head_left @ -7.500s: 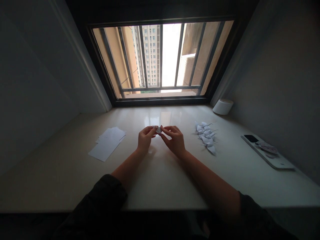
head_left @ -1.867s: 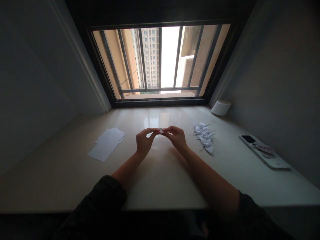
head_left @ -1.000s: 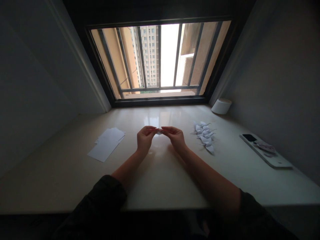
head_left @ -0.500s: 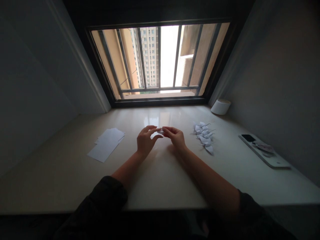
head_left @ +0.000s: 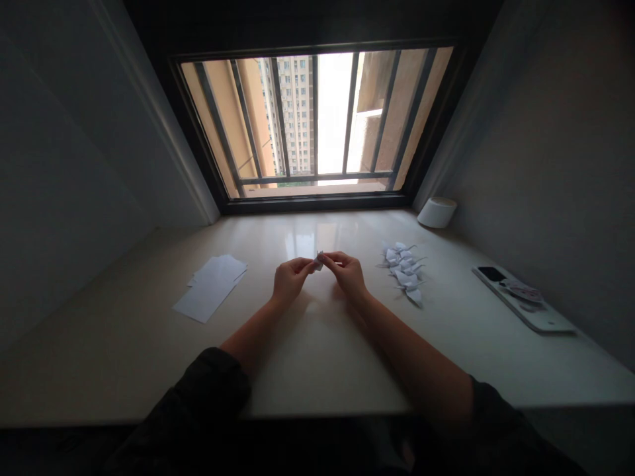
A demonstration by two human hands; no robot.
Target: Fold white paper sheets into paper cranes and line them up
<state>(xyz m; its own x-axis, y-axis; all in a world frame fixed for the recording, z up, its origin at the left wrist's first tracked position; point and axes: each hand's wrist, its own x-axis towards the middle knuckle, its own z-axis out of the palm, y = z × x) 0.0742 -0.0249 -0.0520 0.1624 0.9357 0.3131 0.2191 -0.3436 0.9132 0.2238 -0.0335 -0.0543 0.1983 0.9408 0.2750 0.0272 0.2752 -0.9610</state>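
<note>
A small piece of folded white paper [head_left: 319, 262] is pinched between my two hands, a little above the middle of the white surface. My left hand [head_left: 290, 276] grips its left side with thumb and fingertips pressed together. From the other side my right hand [head_left: 348, 272] holds it in a pinch. Fingers cover much of the paper, so its exact folded shape is hard to make out. To the right of my hands lie several folded paper cranes [head_left: 407, 268] in a close cluster. Some flat sheets of white paper [head_left: 211, 291] overlap at the left.
A white phone [head_left: 540, 320] with a dark camera area lies near the right wall. At the back right corner stands a short white cylinder [head_left: 437, 213]. The white surface [head_left: 317, 357] ends behind at a dark-framed, barred window [head_left: 317, 205].
My left hand's fingers have gone from spread around the paper to a closed pinch on its left side. The folded paper now stands more upright. My right hand keeps its pinch.
</note>
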